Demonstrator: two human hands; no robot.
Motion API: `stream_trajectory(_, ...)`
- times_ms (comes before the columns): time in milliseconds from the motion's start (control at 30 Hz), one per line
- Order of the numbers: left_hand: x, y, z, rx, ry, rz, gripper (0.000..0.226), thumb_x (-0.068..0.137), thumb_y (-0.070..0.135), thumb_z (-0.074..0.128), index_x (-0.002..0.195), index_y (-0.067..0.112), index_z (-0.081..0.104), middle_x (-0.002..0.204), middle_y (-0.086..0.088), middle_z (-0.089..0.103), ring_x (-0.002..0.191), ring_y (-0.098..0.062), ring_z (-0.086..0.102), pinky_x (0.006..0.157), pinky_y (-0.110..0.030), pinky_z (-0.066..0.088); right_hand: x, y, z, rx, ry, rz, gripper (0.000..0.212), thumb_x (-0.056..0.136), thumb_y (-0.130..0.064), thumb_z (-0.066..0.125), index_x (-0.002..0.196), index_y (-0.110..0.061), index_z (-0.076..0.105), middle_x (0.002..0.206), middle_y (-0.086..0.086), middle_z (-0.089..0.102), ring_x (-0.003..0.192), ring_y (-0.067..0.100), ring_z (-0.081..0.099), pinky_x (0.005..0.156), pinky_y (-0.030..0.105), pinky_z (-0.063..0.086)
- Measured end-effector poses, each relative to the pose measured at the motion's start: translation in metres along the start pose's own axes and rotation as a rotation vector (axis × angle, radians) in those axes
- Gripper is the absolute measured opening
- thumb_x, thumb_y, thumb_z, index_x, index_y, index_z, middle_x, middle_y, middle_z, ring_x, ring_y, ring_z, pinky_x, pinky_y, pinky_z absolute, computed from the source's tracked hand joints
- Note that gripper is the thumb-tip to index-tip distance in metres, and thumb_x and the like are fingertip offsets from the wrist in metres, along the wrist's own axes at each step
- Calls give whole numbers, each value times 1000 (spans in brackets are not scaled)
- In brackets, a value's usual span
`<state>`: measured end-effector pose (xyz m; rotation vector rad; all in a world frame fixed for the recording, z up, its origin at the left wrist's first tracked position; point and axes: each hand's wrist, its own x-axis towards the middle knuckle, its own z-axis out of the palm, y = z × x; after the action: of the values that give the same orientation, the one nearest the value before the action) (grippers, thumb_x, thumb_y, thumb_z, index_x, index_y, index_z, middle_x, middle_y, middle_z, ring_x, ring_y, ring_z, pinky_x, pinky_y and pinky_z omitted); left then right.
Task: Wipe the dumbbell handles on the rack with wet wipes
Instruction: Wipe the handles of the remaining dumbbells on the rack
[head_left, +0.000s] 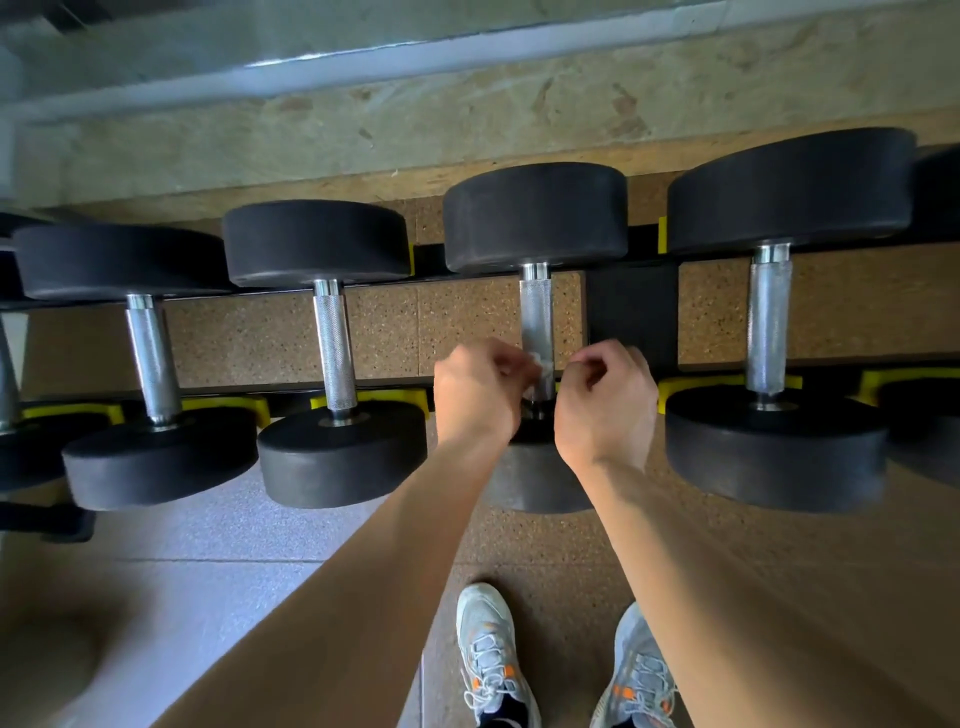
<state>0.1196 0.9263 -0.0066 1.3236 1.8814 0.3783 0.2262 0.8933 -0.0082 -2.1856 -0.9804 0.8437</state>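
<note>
Several black dumbbells lie across a black rack (631, 312) with yellow cradles. The third dumbbell's knurled steel handle (536, 317) runs down between my two hands. My left hand (480, 392) pinches a small white wet wipe (540, 366) against the handle's near end. My right hand (605, 400) sits just right of the handle, fingers curled in; whether it holds part of the wipe is hidden. The near head of this dumbbell is mostly covered by my wrists.
Neighbouring handles stand to the left (335, 353) and right (768, 322). Cork-coloured rubber flooring (467, 332) lies under the rack, grey tiles at lower left. My shoes (491, 654) stand close to the rack's front. A stone ledge runs behind.
</note>
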Motion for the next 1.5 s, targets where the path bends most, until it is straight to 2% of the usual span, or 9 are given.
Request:
stream_trajectory(233,7,2,-4,-100,34,-7,6,84,24,82,84,25,76,81,10,72,77,-4,67,70,-11,50,0,1,0,-3,-1,4,19,92,-13,50,82,-21,64,96,-4,58,75,11,52,59,23,36)
stream_trajectory(433,4,-9,-12,145,-162,38,7,83,18,83,83,21,77,79,7,70,71,-4,63,54,0,40,1,1,1,-6,-12,4,19,91,-12,51,83,-21,66,98,-4,59,77,12,54,57,15,34)
stream_trajectory(667,34,21,-9,-176,68,-47,7,85,28,81,90,27,77,84,19,68,81,6,62,70,-9,44,2,3,1,-16,-17,-19,20,91,-12,51,81,-21,65,96,-3,60,77,10,56,57,19,38)
stream_trajectory(800,26,18,-9,-153,24,-86,5,87,28,79,87,30,75,85,19,67,80,6,61,74,-13,46,2,2,1,-15,-24,-18,18,91,-12,51,83,-20,66,97,-2,60,75,9,55,58,19,38)
stream_trajectory(933,4,-7,-14,25,-153,-45,10,85,24,82,82,26,73,78,15,66,72,5,61,59,-5,47,1,1,0,-23,-23,-23,17,91,-12,53,83,-21,65,98,-2,59,74,8,53,57,15,35)
stream_trajectory(1033,-4,-4,-17,-72,-92,-30,6,84,28,82,85,27,76,78,15,71,73,4,65,57,-1,42,-1,-1,-3,-58,-62,-89,13,94,-15,55,93,-21,66,105,-2,59,82,13,57,63,22,41)
stream_trajectory(1233,-22,12,-18,-407,-47,-126,17,85,15,81,76,27,73,76,4,75,76,-12,73,78,-31,62,-11,-13,-21,112,-291,-167,20,100,-17,55,106,-27,72,96,-13,69,85,2,64,71,11,47)
stream_trajectory(1400,-23,16,-16,-545,-80,-129,22,86,7,78,75,26,75,74,7,76,75,-14,73,79,-29,62,10,-12,-32,224,-343,-121,10,91,-21,74,99,-27,74,89,-11,75,84,4,71,80,32,60)
stream_trajectory(1500,-16,10,-9,-395,51,-106,18,90,16,74,81,31,75,82,14,74,83,-7,71,85,-30,59,26,-14,-26,129,-208,-164,10,89,-23,75,98,-26,75,89,-15,73,83,-1,68,81,25,58)
